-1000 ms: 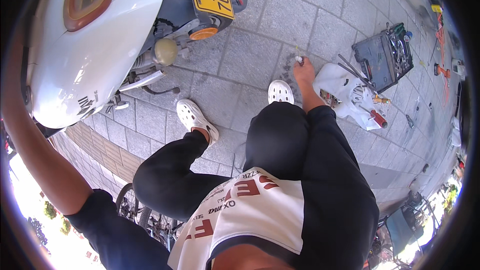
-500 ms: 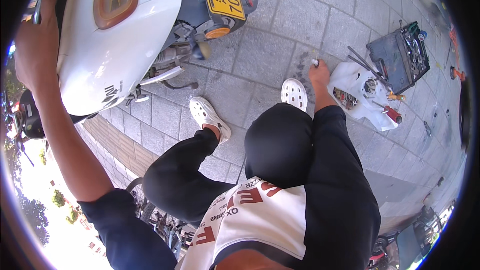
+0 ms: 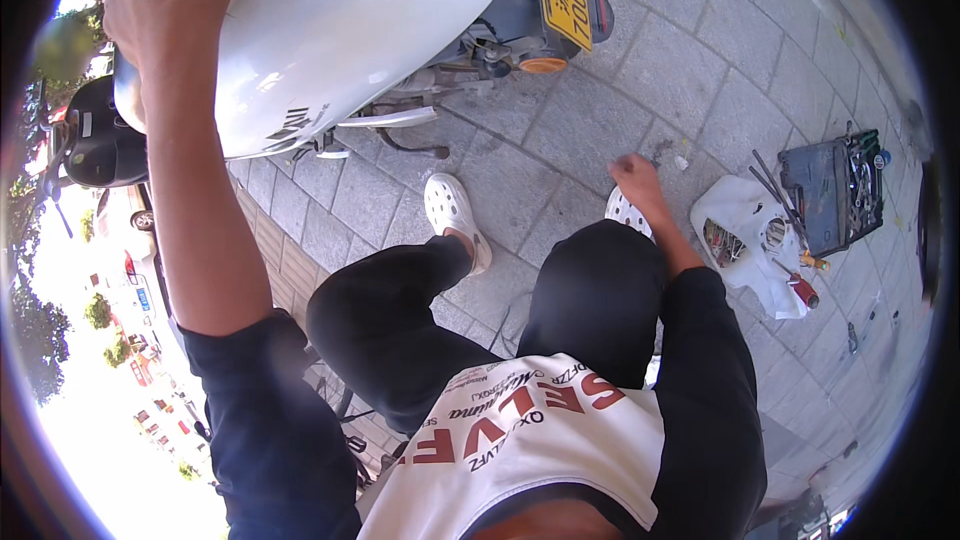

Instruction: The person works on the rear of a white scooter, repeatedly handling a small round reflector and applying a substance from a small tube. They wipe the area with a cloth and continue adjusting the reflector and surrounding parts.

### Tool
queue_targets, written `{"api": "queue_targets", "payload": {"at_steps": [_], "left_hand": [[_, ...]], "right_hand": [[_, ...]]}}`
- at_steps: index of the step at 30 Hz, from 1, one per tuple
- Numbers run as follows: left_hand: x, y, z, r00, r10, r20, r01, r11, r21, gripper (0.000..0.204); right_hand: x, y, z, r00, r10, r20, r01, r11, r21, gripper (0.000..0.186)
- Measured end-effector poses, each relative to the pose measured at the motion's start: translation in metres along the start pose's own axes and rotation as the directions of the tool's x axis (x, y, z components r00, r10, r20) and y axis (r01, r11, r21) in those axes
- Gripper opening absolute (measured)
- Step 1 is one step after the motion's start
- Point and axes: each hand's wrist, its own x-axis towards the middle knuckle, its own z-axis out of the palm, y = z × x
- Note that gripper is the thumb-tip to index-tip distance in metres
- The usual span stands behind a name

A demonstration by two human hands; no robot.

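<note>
My left hand [image 3: 170, 10] is raised at the upper left, beside the white body panel of a motor scooter [image 3: 300, 50]. Its fingers are hidden behind the hand and cut off by the frame's edge, so what they touch cannot be seen. Low down, my right hand [image 3: 634, 180] hovers by the toe of my right white clog [image 3: 624, 208], fingers curled in. Whether anything small is inside them is hidden. A small whitish piece [image 3: 681, 162] lies on the paving close by, apart from the hand, next to a dark stain.
A white plastic bag [image 3: 735, 205] with small metal parts lies to the right, a red-handled screwdriver [image 3: 803, 290] on its edge. Beyond it is an open dark toolbox [image 3: 815, 190] with wrenches. The scooter's stand [image 3: 415, 148] juts over the grey paving. My left clog [image 3: 450, 210] stands nearer the scooter.
The view has shifted, so the scooter and bag appear farther right. My right hand has drawn back from the small whitish piece, which stays on the ground. My left hand remains raised by the scooter.
</note>
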Motion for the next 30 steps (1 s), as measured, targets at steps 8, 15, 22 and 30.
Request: {"api": "queue_targets", "payload": {"at_steps": [8,15,22,30], "left_hand": [[0.005,0.002,0.005,1.000,-0.002,-0.024,0.001,0.998,-0.059,0.076],[0.004,-0.002,-0.007,0.997,-0.047,0.059,0.053,0.992,-0.111,0.074],[0.000,-0.038,0.004,0.999,0.027,-0.018,-0.030,0.983,-0.183,0.075],[-0.121,-0.021,-0.037,0.967,-0.201,-0.156,0.021,0.676,-0.737,0.042]], "right_hand": [[0.111,-0.210,0.040,0.934,-0.343,0.099,0.340,0.939,0.046,0.089],[0.100,-0.231,0.066,0.935,-0.350,-0.059,0.350,0.876,0.331,0.067],[-0.017,-0.294,0.030,0.965,-0.189,0.180,0.064,0.840,0.539,0.060],[-0.076,-0.365,-0.053,0.954,-0.038,0.298,-0.089,0.911,0.403,0.053]]}}
